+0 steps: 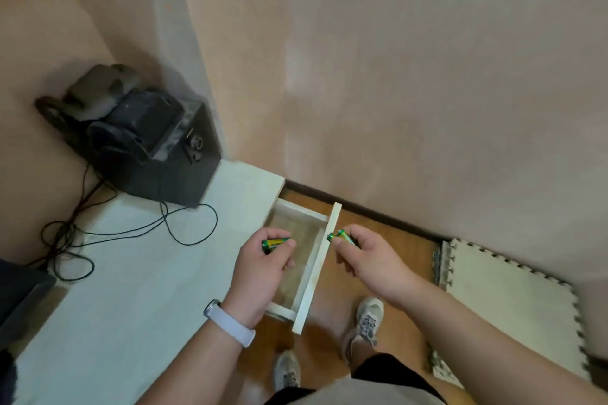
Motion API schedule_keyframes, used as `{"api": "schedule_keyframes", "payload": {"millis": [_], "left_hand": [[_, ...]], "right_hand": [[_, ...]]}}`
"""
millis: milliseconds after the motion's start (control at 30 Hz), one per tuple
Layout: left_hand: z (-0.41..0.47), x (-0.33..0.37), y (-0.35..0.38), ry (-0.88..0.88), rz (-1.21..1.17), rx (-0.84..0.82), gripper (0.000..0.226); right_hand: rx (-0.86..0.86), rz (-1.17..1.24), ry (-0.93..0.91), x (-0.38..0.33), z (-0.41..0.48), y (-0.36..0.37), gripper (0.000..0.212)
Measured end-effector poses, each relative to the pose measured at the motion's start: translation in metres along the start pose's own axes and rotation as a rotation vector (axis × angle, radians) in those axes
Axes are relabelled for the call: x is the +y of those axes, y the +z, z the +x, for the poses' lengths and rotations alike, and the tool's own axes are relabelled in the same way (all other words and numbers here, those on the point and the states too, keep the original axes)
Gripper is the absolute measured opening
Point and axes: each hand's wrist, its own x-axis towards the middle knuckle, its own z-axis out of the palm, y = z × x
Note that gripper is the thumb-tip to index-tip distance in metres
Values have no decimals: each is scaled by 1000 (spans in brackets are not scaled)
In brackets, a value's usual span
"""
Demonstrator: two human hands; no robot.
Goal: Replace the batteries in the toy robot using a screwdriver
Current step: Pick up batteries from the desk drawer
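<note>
My left hand (pixel 260 268) pinches a green and yellow battery (pixel 274 243) above the pulled-out white drawer (pixel 304 268). My right hand (pixel 368 256) grips a second green battery (pixel 342 235) just past the drawer's front panel. The inside of the drawer looks bare where it shows. No toy robot and no screwdriver are in view.
The drawer belongs to a white desk (pixel 131 273). A black box (pixel 164 154) with dark gear on top stands at the desk's far corner, black cables (pixel 138 233) trailing from it. A foam mat (pixel 503 299) lies on the wooden floor at right. My feet stand below the drawer.
</note>
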Motion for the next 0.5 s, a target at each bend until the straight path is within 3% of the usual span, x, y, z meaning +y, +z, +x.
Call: {"api": "schedule_keyframes", "payload": {"millis": [167, 267, 500], "left_hand": [[-20, 17, 46, 65, 64, -206, 10], [-40, 28, 75, 92, 81, -305, 10], [-93, 35, 147, 153, 123, -415, 8]], "right_hand": [[245, 38, 76, 24, -55, -40, 27], [366, 177, 110, 36, -88, -63, 26], [540, 332, 101, 72, -175, -107, 26]]}}
